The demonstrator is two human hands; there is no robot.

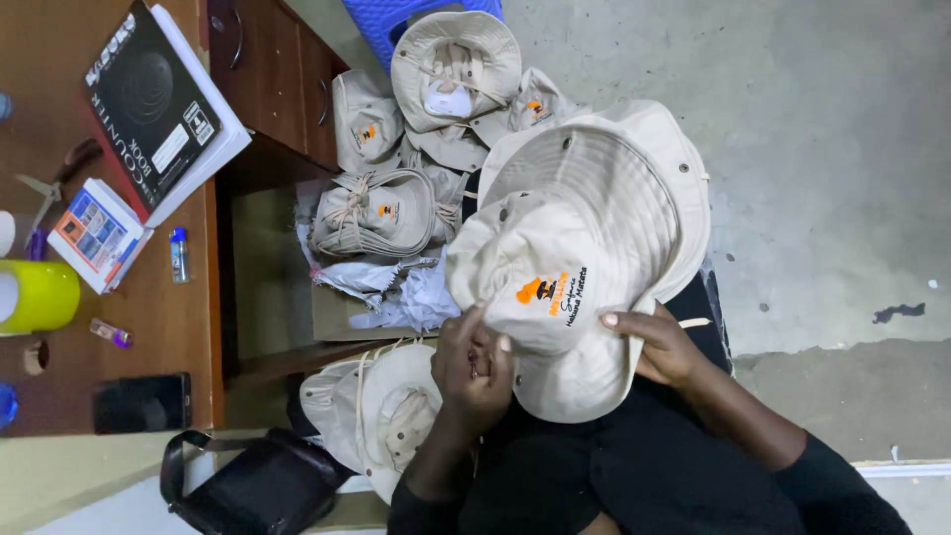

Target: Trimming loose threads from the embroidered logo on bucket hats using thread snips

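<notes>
Beige cloth filled most of the head view. Both hands held one hat, a wide-brimmed one with an orange and black emblem on the crown, above the person's lap. The left hand was closed on the brim at the lower left edge, with fingers curled over the cloth and the thumb under it, as far as I could see. The right hand gripped the brim at the lower right side, the fingers bent around the edge; how hard it pressed, I could not tell. The crown pointed toward the camera and the brim spread open behind it.

Other hats lay around. A pile of folded hats with cords sat just beyond the held hat, on crumpled paper and a flat cardboard piece. One more hat lay upside down near a blue stool. Another upside-down hat rested beside the left wrist, close to a black bag.

On the wooden desk at the left there were a black book, a yellow cup and a dark phone.

As a judgement, the work looked to be in the middle: several hats seemed already folded and stacked, one was in the hands, and at least two loose hats seemed not yet handled.
</notes>
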